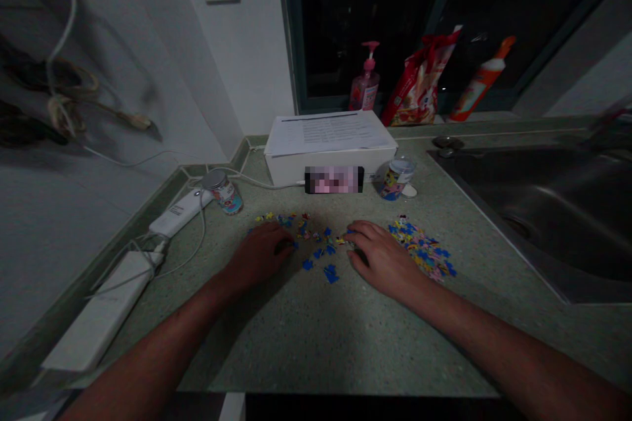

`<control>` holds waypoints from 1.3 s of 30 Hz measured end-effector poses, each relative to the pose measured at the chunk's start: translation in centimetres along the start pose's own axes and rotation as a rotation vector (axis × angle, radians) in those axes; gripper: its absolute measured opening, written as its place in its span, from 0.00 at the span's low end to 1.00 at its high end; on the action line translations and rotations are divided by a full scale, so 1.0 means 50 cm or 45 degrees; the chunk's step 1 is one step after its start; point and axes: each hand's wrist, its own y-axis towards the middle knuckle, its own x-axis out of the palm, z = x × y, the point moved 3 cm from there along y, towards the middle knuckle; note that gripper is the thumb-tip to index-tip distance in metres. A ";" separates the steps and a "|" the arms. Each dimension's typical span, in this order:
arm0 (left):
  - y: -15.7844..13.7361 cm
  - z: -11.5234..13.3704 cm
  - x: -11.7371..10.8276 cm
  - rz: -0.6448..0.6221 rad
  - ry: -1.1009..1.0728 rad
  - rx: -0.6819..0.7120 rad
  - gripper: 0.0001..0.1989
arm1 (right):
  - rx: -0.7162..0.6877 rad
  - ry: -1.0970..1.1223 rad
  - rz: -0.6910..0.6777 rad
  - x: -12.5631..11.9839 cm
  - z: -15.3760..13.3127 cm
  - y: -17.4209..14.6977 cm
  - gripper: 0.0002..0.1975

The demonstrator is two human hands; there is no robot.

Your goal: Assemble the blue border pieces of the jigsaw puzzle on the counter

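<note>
Loose jigsaw puzzle pieces (330,273), mostly blue with some yellow and pink, lie scattered between my two hands on the speckled green counter (296,342). My left hand (259,253) rests low at their left side, with a gap between thumb and forefinger; more pieces peek out just beyond it. On the right, my right hand (382,256) has its fingers stretched toward the pieces and its thumb apart, fingertips near or touching a few. A denser pile of pieces (424,253) lies just right of that hand. Nothing shows gripped in either hand.
Behind the pieces, a phone (334,180) leans on a white box (286,168) topped with papers. A lidded jar (223,192) stands left, a clear jar (396,179) right, beside a white disc (409,191). Power strips (106,309) and cables line the left; a sink (543,210) lies right.
</note>
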 end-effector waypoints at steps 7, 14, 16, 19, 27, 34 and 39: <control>-0.002 -0.002 -0.001 0.056 0.018 -0.024 0.08 | -0.003 -0.011 -0.010 0.000 0.001 0.000 0.14; 0.000 -0.009 0.006 0.124 0.019 0.025 0.13 | -0.006 -0.024 -0.022 0.001 0.000 0.000 0.14; 0.002 -0.009 0.014 0.134 0.043 0.076 0.16 | -0.005 -0.023 -0.021 0.000 -0.001 0.001 0.14; 0.007 -0.005 0.032 0.144 0.076 0.119 0.18 | -0.001 -0.028 -0.025 0.000 -0.002 0.001 0.14; 0.017 -0.003 0.045 0.227 0.062 0.132 0.18 | -0.007 -0.027 -0.012 0.002 0.001 0.001 0.15; 0.008 -0.045 -0.037 0.284 0.198 -0.189 0.16 | -0.010 -0.020 0.000 0.004 0.001 -0.001 0.15; 0.003 -0.063 -0.052 0.144 0.385 -0.381 0.18 | -0.014 -0.001 0.015 0.005 0.006 -0.003 0.16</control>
